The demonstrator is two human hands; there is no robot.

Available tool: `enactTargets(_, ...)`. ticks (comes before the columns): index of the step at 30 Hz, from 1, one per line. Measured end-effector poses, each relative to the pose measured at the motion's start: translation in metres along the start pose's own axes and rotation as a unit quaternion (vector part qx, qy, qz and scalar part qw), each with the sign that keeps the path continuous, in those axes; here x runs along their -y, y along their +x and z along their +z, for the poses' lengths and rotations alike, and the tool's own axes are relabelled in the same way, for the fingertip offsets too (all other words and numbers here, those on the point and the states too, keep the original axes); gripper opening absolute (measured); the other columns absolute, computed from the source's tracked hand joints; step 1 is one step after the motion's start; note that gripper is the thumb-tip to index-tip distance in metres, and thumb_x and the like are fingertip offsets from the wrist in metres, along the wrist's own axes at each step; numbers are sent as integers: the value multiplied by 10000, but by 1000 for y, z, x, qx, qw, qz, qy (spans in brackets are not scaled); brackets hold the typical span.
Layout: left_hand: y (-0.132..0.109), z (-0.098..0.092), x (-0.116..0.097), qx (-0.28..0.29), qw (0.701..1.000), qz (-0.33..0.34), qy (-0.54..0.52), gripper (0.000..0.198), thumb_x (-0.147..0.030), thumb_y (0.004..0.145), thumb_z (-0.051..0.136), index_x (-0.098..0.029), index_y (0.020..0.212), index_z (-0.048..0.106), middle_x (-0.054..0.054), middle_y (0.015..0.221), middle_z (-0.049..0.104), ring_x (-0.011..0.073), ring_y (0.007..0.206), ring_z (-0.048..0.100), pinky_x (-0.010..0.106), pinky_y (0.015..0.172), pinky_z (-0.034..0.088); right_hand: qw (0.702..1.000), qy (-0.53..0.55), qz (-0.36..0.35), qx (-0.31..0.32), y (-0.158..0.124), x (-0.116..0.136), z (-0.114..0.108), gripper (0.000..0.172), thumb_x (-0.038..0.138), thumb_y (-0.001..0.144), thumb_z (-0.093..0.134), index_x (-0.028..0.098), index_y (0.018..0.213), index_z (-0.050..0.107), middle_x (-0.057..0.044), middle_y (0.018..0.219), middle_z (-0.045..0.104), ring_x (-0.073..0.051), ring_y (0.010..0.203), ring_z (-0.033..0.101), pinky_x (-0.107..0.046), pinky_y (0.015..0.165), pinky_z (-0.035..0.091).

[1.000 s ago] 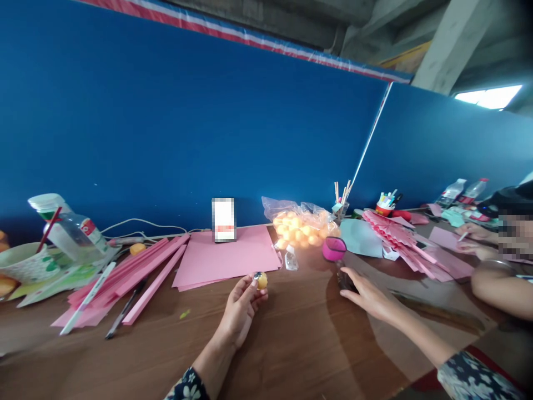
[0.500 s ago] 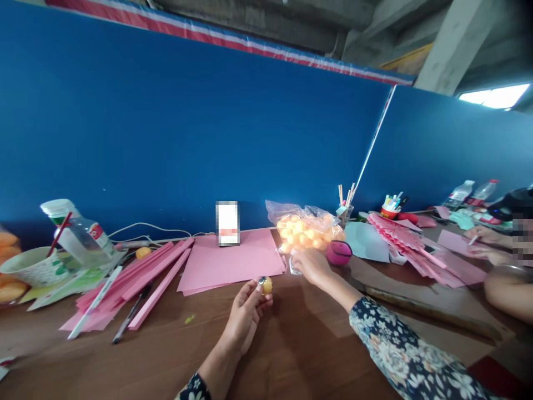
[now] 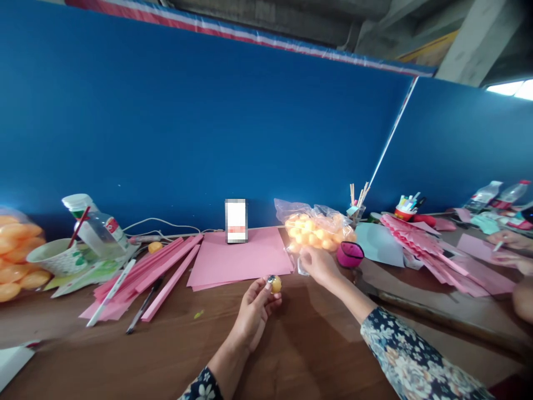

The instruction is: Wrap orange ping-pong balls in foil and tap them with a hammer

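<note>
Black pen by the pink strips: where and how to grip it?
I'd pinch the black pen mid-barrel from above, fingers across it: it's slim, lies flat on the table and slants away. Pink strips flank it, so sideways looks tighter. The left hand holds a yellow ball.

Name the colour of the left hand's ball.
The ball is yellow with dark marks; see the head view.

Craft workspace: pink paper (image 3: 241, 258), pens (image 3: 144, 306)
</note>
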State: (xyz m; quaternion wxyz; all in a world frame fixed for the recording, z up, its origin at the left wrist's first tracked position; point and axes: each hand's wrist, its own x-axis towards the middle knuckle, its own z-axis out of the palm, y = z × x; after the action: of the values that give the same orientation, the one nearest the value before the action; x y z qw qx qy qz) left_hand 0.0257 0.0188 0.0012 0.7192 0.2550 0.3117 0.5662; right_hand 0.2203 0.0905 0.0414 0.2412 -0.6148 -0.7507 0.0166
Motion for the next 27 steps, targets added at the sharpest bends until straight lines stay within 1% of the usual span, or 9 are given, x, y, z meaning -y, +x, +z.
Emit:
enactTargets(5,-1,1,-2,1,1000,-4,4,259,-259,744,629,-154,968,556,63,903,619,112,698,598,261,702,495,993,103,-52,-5,-14,30,1,100,171,800,465,194,840,554,-14,786,640,-140,705,586,-215,629,412)
enactTargets(7,-2,1,-3,0,1000,-3,6,250,-252,745,628,-157,965,554,57,894,620,110,701,598,260,707,495,979,193,-71,-2,-21,42,4,99,197,820,466,198,860,557,-15,819,642,-141,752,593,-220,675,433)
enactTargets(9,-2,1,-3,1,1000,-1,5,234,-246,749,625,-160,955,553,51,883,622,108,703,598,259,711,495,952,299,-66,9,-25,50,10,106,237,829,481,197,834,579,-18,800,642,-151,753,593,-238,688,444)
enactTargets(11,-2,1,-3,-1,1000,-1,2,218,-241,752,622,-161,942,553,49,877,623,106,699,597,256,706,495,923,381,-34,27,-29,52,18,131,282,821,511,191,799,604,-20,767,641,-157,726,590,-253,676,452)
enactTargets(14,-2,2,-3,-9,1000,-3,0,215,-236,752,621,-160,941,551,55,887,626,107,697,597,255,692,498,880,471,43,39,-31,47,27,171,336,782,569,174,771,623,-24,726,632,-156,666,577,-264,632,462)
enactTargets(18,-1,2,-2,-9,1000,-3,-8,229,-235,749,625,-154,950,552,61,884,627,109,694,599,254,686,500,837,534,112,29,-34,39,36,213,353,715,645,165,813,634,-10,684,614,-147,629,563,-267,624,465)
enactTargets(20,-1,2,-2,-8,1000,0,-10,235,-236,749,626,-150,955,554,64,880,628,110,691,599,252,681,501,831,545,110,26,-36,38,40,207,349,716,646,169,817,626,-14,711,623,-155,664,575,-269,646,466)
enactTargets(22,-1,2,-2,-8,1000,0,-9,236,-237,750,624,-148,958,555,67,885,630,110,692,599,252,681,501,834,543,96,28,-38,38,44,186,349,737,624,174,799,612,-23,745,634,-166,701,585,-271,660,466)
enactTargets(27,-2,2,-3,-15,1000,-1,-12,237,-235,742,632,-153,952,557,64,886,637,111,694,603,253,684,499,868,491,74,19,-42,37,51,178,362,780,567,186,781,593,-37,760,639,-187,712,583,-286,651,463)
